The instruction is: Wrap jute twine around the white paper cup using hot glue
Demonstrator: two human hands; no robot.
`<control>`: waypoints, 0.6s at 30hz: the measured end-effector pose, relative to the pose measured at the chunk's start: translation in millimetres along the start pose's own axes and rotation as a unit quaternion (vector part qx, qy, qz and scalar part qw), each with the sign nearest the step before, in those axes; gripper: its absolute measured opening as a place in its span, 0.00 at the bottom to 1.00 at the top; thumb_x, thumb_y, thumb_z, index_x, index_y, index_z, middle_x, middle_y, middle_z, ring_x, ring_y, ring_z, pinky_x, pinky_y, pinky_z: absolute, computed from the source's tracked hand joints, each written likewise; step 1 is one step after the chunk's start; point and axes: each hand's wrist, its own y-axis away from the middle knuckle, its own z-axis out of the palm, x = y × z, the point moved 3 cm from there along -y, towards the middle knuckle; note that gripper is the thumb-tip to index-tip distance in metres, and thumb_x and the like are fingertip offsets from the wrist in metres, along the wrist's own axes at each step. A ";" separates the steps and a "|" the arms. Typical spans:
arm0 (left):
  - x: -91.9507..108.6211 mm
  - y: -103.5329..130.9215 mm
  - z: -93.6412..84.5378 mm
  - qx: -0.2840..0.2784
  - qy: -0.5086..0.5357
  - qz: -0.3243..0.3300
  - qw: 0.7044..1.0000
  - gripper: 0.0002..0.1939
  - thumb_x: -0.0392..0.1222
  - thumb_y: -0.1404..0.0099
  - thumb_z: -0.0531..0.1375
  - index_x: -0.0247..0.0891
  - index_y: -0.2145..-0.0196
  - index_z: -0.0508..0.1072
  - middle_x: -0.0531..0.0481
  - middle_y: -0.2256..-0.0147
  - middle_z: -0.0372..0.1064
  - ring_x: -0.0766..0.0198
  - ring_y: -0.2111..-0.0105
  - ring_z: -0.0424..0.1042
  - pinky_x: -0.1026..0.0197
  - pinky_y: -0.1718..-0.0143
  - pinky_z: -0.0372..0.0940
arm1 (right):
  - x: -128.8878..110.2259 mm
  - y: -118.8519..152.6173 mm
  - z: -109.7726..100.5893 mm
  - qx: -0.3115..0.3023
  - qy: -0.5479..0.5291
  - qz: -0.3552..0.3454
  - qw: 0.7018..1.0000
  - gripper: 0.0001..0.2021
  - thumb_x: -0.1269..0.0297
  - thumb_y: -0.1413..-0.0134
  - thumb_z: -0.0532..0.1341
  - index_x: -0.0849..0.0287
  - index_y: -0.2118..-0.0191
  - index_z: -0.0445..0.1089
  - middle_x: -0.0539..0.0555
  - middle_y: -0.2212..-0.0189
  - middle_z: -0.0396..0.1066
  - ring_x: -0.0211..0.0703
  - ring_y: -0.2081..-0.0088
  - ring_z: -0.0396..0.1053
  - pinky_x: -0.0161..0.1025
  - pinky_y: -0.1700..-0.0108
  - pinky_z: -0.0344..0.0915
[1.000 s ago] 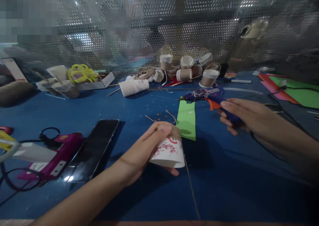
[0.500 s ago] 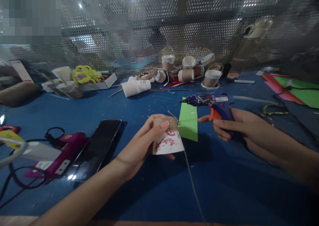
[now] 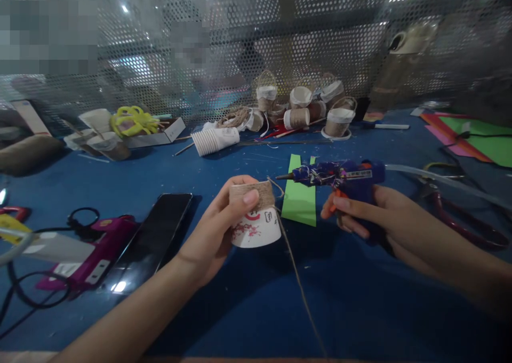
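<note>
My left hand [image 3: 216, 230] grips a white paper cup [image 3: 256, 227], held upside down, with a band of brown twine wound round its top part. A loose strand of twine [image 3: 298, 283] trails from the cup toward me. My right hand [image 3: 374, 219] holds a blue glue gun [image 3: 340, 175] with an orange trigger. Its nozzle points left toward the cup, a short gap away. A green paper strip [image 3: 300, 195] lies on the blue table [image 3: 360, 299] between the cup and the gun.
A black phone [image 3: 154, 238] and a magenta glue gun [image 3: 86, 256] lie at the left. A stack of paper cups [image 3: 214, 139] and several twine-wrapped cups [image 3: 300, 110] sit at the back before a perforated metal screen. Scissors [image 3: 460, 208] and coloured paper sheets [image 3: 472, 136] lie at the right.
My right hand has lifted the blue glue gun and brought it leftward toward the cup. My left hand has raised the cup and turned it more upright.
</note>
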 end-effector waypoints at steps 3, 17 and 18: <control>1.8 -0.3 -1.0 0.043 0.023 0.006 0.999 0.24 0.49 0.46 0.73 0.42 0.54 0.74 0.52 0.66 0.74 0.65 0.70 0.74 0.66 0.70 0.72 | 5.5 0.7 1.8 0.010 -0.012 0.019 1.000 0.21 0.41 0.49 0.70 0.55 0.72 0.72 0.42 0.86 0.59 0.41 0.73 0.61 0.44 0.56 0.60; 3.0 0.4 6.8 0.041 0.050 -0.035 0.997 0.19 0.49 0.31 0.58 0.32 0.53 0.79 0.38 0.60 0.80 0.54 0.63 0.80 0.58 0.66 0.77 | 17.3 10.0 3.0 -0.044 0.070 0.002 0.997 0.25 0.39 0.49 0.69 0.53 0.80 0.66 0.44 0.86 0.55 0.40 0.78 0.58 0.40 0.69 0.58; 2.7 0.4 6.4 0.039 0.047 -0.035 0.998 0.20 0.50 0.31 0.59 0.32 0.53 0.79 0.38 0.60 0.80 0.54 0.63 0.80 0.59 0.66 0.77 | 18.5 10.5 3.2 -0.042 0.080 0.006 0.996 0.25 0.37 0.50 0.68 0.53 0.79 0.68 0.44 0.85 0.55 0.40 0.77 0.59 0.40 0.69 0.58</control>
